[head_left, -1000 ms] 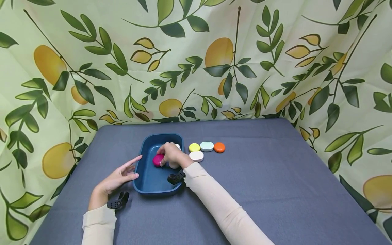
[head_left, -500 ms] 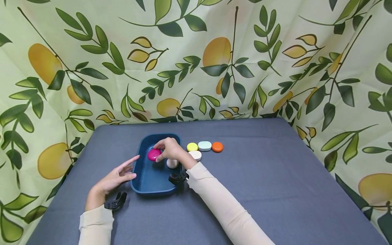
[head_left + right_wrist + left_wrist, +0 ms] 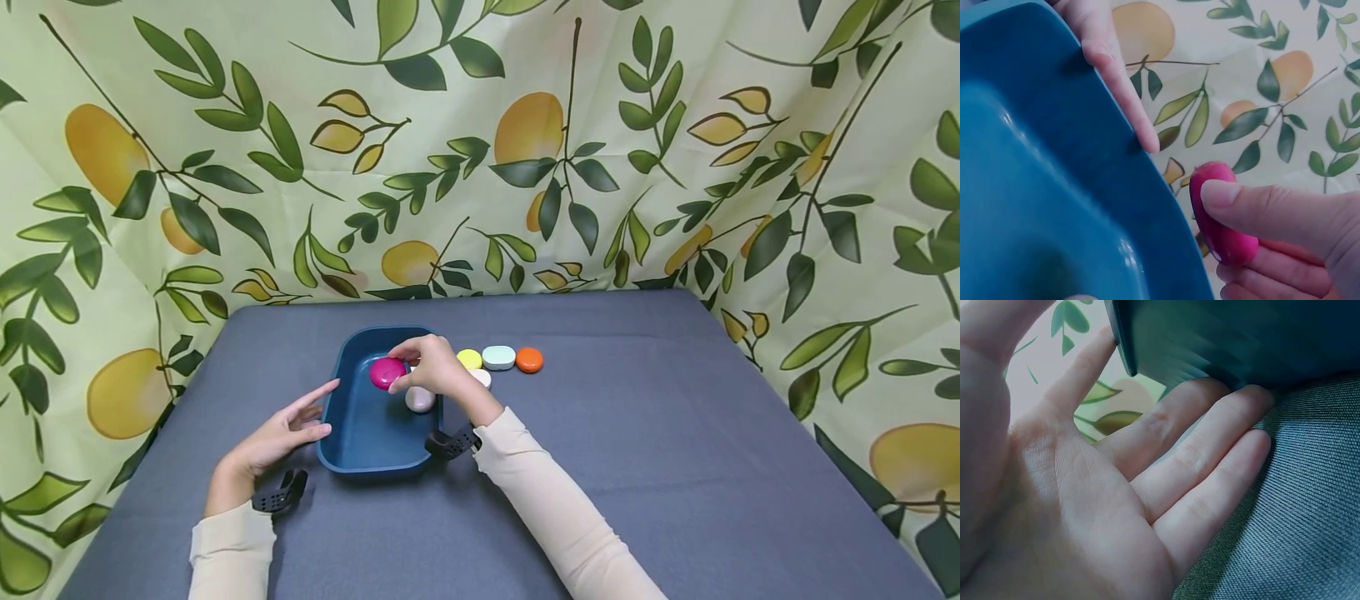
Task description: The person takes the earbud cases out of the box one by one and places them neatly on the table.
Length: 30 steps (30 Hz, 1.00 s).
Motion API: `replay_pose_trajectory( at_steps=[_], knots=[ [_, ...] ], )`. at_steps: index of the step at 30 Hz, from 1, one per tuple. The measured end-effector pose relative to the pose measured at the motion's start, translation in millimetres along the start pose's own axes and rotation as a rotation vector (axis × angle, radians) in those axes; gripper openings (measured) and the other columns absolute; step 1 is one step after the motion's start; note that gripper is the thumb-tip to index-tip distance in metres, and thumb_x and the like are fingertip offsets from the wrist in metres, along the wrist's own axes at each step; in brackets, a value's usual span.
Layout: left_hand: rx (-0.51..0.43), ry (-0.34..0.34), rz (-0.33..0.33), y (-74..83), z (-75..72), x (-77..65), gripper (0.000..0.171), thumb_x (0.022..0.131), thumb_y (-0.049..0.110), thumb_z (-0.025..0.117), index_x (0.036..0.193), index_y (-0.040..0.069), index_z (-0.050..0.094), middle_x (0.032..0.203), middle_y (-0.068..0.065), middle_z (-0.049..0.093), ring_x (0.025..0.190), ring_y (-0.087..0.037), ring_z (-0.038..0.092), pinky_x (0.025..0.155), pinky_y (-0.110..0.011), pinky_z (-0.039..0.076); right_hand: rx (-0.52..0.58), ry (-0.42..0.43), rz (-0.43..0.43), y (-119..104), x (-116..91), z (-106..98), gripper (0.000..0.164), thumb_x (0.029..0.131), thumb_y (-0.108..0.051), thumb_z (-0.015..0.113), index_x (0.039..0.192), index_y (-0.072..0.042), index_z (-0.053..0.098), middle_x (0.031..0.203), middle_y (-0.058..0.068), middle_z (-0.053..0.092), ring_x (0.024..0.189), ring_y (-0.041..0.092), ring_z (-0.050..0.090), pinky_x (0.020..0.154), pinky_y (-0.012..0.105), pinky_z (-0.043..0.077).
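My right hand [image 3: 438, 367] pinches a glossy, rounded magenta bar of soap [image 3: 386, 373] between thumb and fingers, over the blue tray [image 3: 375, 467]. In the right wrist view the magenta soap [image 3: 1222, 219] is held edge-on, the thumb lying on its face. A pale rounded bar of soap [image 3: 420, 399] lies in the tray, partly hidden under the right hand. My left hand [image 3: 281, 433] is at the tray's left side, fingers extended, index fingertip and thumb at the rim. The left wrist view shows the left hand [image 3: 1122, 469] with its fingertips against the tray's outer wall [image 3: 1210, 337].
Right of the tray lie a yellow soap [image 3: 469, 359], a mint soap [image 3: 498, 358] and an orange soap [image 3: 529, 360]. A white soap [image 3: 481, 378] is partly covered by the right hand. A leaf-patterned curtain [image 3: 450, 192] encloses the grey-blue table [image 3: 637, 400].
The right hand has raised the magenta soap from the tray's floor and now moves slightly right with it. The left hand stays at the tray's rim. The head view has shifted a little.
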<state>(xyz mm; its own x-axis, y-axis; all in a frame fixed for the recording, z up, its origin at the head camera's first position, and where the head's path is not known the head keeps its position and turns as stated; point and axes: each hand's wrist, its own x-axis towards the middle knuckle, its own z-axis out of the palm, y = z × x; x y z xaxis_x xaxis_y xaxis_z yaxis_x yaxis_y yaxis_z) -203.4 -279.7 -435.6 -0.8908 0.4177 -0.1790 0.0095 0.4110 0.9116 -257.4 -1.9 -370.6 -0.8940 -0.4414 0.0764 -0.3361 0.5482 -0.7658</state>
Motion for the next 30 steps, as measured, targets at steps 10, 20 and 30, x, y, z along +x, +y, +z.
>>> replay_pose_trajectory(
  at_steps=[10, 20, 30],
  knots=[
    [0.021, 0.014, 0.005, 0.1, -0.2, 0.2, 0.072, 0.095, 0.022, 0.057, 0.155, 0.015, 0.017, 0.160, -0.030, 0.007, 0.142, -0.058, 0.014, 0.106, -0.074, 0.027, 0.043, 0.098, 0.025, 11, -17, -14, 0.049, 0.070, -0.014, 0.085, 0.115, -0.002, 0.069, 0.114, 0.015, 0.072, 0.105, 0.028, 0.069, 0.093, 0.037, 0.056],
    [0.019, 0.010, 0.018, -1.1, -1.4, -1.0, 0.072, 0.096, 0.020, 0.057, 0.155, 0.015, 0.017, 0.160, -0.031, 0.007, 0.142, -0.058, 0.013, 0.106, -0.074, 0.026, 0.097, 0.155, 0.091, 24, -31, -26, 0.049, 0.071, -0.012, 0.085, 0.116, -0.001, 0.068, 0.118, 0.017, 0.070, 0.109, 0.033, 0.066, 0.097, 0.042, 0.054],
    [0.006, 0.006, 0.034, -2.7, 0.3, -0.1, 0.071, 0.096, 0.019, 0.056, 0.155, 0.014, 0.017, 0.160, -0.029, 0.006, 0.142, -0.058, 0.013, 0.107, -0.073, 0.026, 0.134, 0.227, 0.149, 42, -41, -36, 0.048, 0.067, -0.009, 0.087, 0.112, 0.000, 0.070, 0.112, 0.017, 0.072, 0.104, 0.030, 0.070, 0.095, 0.041, 0.055]
  ],
)
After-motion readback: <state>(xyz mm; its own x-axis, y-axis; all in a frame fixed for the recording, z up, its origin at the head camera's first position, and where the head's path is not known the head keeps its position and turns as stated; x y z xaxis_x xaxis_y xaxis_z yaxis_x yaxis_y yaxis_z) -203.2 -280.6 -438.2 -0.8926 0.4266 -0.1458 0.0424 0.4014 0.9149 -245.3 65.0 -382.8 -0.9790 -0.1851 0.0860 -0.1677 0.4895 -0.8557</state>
